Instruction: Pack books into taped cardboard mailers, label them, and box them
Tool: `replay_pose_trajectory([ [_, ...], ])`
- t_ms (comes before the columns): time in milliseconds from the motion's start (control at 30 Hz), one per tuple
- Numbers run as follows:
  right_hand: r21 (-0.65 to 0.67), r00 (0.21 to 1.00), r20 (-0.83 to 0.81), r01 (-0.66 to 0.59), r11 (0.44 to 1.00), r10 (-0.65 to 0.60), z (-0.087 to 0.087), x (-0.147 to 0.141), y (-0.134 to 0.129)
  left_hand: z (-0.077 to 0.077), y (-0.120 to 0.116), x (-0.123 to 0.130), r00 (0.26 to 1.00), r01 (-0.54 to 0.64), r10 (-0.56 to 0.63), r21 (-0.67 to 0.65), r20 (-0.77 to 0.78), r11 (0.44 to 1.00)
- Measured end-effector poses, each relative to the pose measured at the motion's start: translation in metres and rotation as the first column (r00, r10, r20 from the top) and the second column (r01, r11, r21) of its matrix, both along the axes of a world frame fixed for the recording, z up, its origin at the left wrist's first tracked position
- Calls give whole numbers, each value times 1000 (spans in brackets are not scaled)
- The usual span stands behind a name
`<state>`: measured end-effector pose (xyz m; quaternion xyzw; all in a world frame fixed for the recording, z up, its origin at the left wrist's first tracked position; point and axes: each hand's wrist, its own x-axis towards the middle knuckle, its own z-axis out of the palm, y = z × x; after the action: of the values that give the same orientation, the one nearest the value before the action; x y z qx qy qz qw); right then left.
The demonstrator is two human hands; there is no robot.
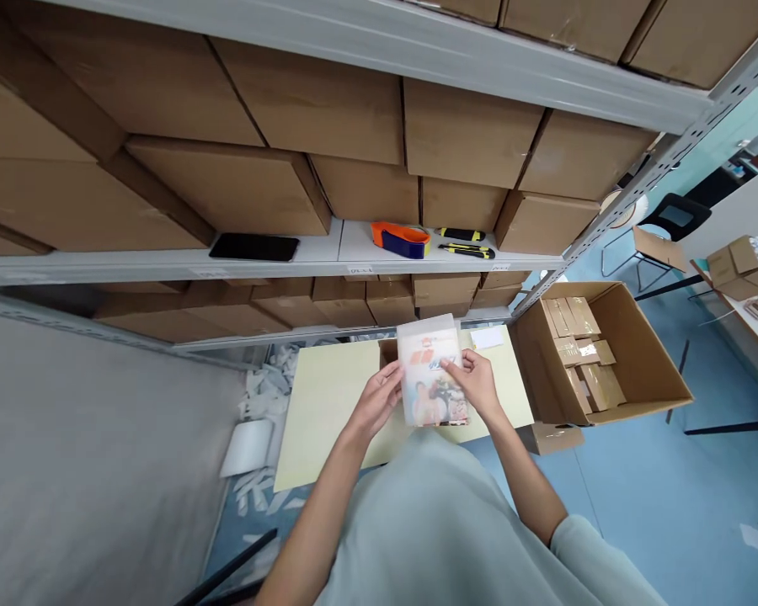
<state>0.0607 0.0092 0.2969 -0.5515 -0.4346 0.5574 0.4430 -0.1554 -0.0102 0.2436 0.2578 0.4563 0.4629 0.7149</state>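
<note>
A printed booklet (424, 391) in a milky, see-through plastic sleeve is held up in front of me, over the pale yellow table (328, 396). My left hand (380, 397) pinches its left edge between thumb and fingers. On the right side my right hand (477, 383) grips it, thumb on the printed front and fingers mostly hidden behind. Part of a brown cardboard box (387, 351) shows just behind the booklet's left edge. A white paper slip (487, 337) lies on the table beyond my right hand.
Ahead, a grey shelf (258, 268) holds cardboard boxes, a black phone (253, 247), an orange-and-blue tape roll (401, 239) and yellow-black utility knives (467, 250). At right stands an open carton (644, 362) with small boxes inside. Paper scraps (269, 391) lie by the left wall.
</note>
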Motion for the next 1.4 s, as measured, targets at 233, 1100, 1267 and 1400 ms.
replay_pose_trajectory([
  [233,28,991,56,-126,992,125,0,4,-5,-25,-8,42,953,-46,110,-223,281,974],
  [1100,103,918,242,-345,933,313,27,9,-22,-43,1,13,935,-109,190,-265,300,958],
  [1267,-10,902,367,-243,970,229,26,9,3,-29,6,13,925,-121,175,-174,338,977],
  [1400,8,832,495,-292,957,250,30,3,24,-23,9,10,927,-149,187,-140,325,979],
])
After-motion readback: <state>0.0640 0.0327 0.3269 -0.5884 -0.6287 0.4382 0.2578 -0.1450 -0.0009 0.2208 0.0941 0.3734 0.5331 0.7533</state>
